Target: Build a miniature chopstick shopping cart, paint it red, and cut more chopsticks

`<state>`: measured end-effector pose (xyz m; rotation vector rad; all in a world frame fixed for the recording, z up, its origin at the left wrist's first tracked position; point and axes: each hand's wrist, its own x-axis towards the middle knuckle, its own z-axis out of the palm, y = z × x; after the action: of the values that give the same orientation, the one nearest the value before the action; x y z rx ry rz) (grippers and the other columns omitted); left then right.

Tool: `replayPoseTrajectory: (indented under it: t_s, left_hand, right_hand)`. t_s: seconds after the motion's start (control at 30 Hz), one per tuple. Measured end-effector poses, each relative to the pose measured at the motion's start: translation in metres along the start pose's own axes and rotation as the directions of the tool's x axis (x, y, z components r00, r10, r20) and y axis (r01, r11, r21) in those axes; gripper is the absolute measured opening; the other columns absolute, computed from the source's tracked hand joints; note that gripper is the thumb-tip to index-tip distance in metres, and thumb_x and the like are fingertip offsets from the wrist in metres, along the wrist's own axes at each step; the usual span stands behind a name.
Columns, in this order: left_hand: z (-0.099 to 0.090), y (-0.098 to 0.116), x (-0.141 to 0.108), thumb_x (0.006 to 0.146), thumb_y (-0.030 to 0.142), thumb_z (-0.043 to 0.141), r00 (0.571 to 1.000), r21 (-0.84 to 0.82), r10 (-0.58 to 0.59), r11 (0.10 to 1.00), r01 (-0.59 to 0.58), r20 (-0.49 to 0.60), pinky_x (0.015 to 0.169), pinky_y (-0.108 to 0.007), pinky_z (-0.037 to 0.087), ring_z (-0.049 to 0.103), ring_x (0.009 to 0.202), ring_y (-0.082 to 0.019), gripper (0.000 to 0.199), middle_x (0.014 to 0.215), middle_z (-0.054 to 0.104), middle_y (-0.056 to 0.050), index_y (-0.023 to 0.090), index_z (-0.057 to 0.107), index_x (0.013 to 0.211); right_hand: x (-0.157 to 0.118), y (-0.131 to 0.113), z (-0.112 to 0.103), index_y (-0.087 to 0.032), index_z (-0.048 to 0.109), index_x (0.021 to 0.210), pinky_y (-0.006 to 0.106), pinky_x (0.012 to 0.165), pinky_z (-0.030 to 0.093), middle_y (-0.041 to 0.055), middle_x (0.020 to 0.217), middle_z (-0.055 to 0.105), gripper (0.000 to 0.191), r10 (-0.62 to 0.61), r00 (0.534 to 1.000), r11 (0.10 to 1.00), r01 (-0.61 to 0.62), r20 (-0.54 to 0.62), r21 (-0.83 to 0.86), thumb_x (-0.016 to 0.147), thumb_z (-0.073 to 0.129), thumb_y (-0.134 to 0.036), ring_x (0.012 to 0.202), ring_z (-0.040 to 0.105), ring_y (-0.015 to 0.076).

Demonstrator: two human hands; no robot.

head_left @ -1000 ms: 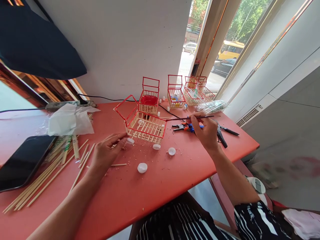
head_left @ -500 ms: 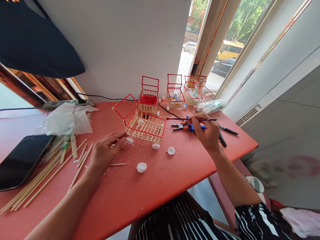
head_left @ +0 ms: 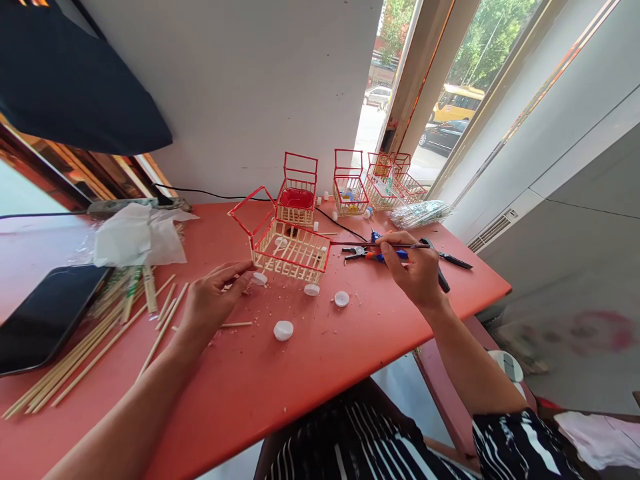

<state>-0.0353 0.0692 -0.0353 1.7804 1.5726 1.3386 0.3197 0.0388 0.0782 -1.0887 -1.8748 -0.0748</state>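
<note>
A small cart of pale sticks [head_left: 293,257] with red-painted rim and handle stands on white bottle-cap wheels. At its near left corner, my left hand [head_left: 216,297] pinches the lower frame beside a wheel. My right hand [head_left: 411,267] holds a thin dark paintbrush [head_left: 363,244] level, its tip touching the cart's red right rim. Just below the cart lie two loose white caps, one round and flat [head_left: 342,299], one nearer me [head_left: 283,331]. Beneath and behind my right hand lie blue-handled pliers [head_left: 356,252].
Several red-trimmed carts, one with a red container [head_left: 297,199], stand near the wall. A clear plastic bundle [head_left: 421,213] is at the back right. Wooden sticks [head_left: 95,353], a black phone [head_left: 43,317] and white wrapping [head_left: 135,237] lie left. Crumbs dot the red table [head_left: 240,407].
The brush and my right hand have shifted slightly down and left, with the tip now lower on the cart's right rim. My left hand stays at the cart's corner.
</note>
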Motion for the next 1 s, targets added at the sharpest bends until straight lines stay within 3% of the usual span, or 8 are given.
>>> replayPoseTrajectory:
  t_s: [0.13, 0.3, 0.6, 1.0]
  left_hand:
    - [-0.001, 0.001, 0.001, 0.087, 0.051, 0.063, 1.000, 0.006, 0.013, 1.000, -0.013, 0.004, 0.076, -0.031, 0.062, 0.075, 0.087, -0.022, 0.042, 0.108, 0.082, -0.006, 0.020, 0.081, 0.109]
    - [0.000, -0.001, 0.001, 0.089, 0.050, 0.063, 1.000, 0.011, 0.002, 1.000, -0.002, 0.014, 0.085, -0.034, 0.062, 0.075, 0.100, -0.024, 0.039, 0.113, 0.081, -0.007, 0.021, 0.080, 0.110]
    - [0.000, 0.003, 0.000, 0.089, 0.050, 0.061, 1.000, 0.019, -0.003, 1.000, 0.002, 0.021, 0.084, -0.034, 0.062, 0.076, 0.100, -0.025, 0.040, 0.114, 0.081, -0.007, 0.020, 0.080, 0.109]
    - [-0.001, 0.004, 0.000, 0.087, 0.050, 0.063, 1.000, -0.013, 0.015, 1.000, -0.015, 0.006, 0.083, -0.034, 0.062, 0.076, 0.099, -0.026, 0.036, 0.114, 0.081, -0.006, 0.025, 0.080, 0.106]
  right_hand:
    - [-0.003, -0.007, -0.004, -0.023, 0.074, 0.099, 0.026, 0.066, 0.058, 0.0041, 0.096, 0.081, 0.017, 0.020, 0.998, 0.999, -0.023, 0.060, 0.043, 0.101, 0.057, -0.026, 0.079, 0.077, 0.0178]
    - [-0.007, -0.022, -0.013, -0.024, 0.075, 0.090, 0.027, 0.069, 0.059, 0.0030, 0.089, 0.081, 0.018, -0.056, 0.998, 0.998, 0.055, 0.028, 0.038, 0.099, 0.059, -0.025, 0.076, 0.077, 0.0177]
    - [-0.007, -0.025, -0.010, -0.023, 0.071, 0.093, 0.025, 0.067, 0.060, 0.0013, 0.087, 0.080, 0.014, 0.030, 0.999, 0.982, -0.035, 0.027, 0.184, 0.101, 0.061, -0.026, 0.073, 0.078, 0.0163]
    - [-0.002, -0.029, -0.008, -0.023, 0.072, 0.091, 0.025, 0.062, 0.059, 0.0015, 0.083, 0.080, 0.014, 0.012, 1.000, 0.992, -0.014, 0.017, 0.123, 0.100, 0.061, -0.027, 0.072, 0.077, 0.0171]
